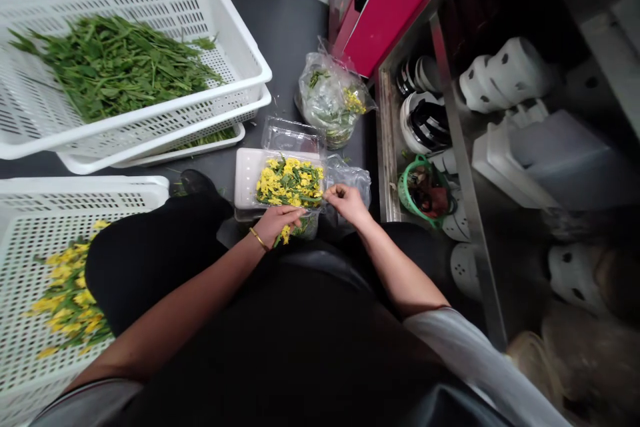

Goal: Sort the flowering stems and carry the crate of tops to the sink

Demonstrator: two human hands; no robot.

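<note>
My left hand (pixel 277 221) is closed around a small bunch of yellow flowers with green stems (pixel 286 233), held just below a white tray (pixel 246 177) piled with the same yellow flowers (pixel 290 181). My right hand (pixel 346 203) is pinched shut at the tray's right edge, next to a clear plastic bag (pixel 353 177); what the fingers hold is too small to make out. A gold bangle sits on my left wrist.
A white basket of green stems (pixel 107 67) stands stacked at upper left. Another white basket with yellow flowers (pixel 65 293) is at lower left. A clear plastic box (pixel 293 135), a bag of trimmings (pixel 333 97), a metal shelf with white shoes (pixel 500 77) and a green basket (pixel 423 190) lie to the right.
</note>
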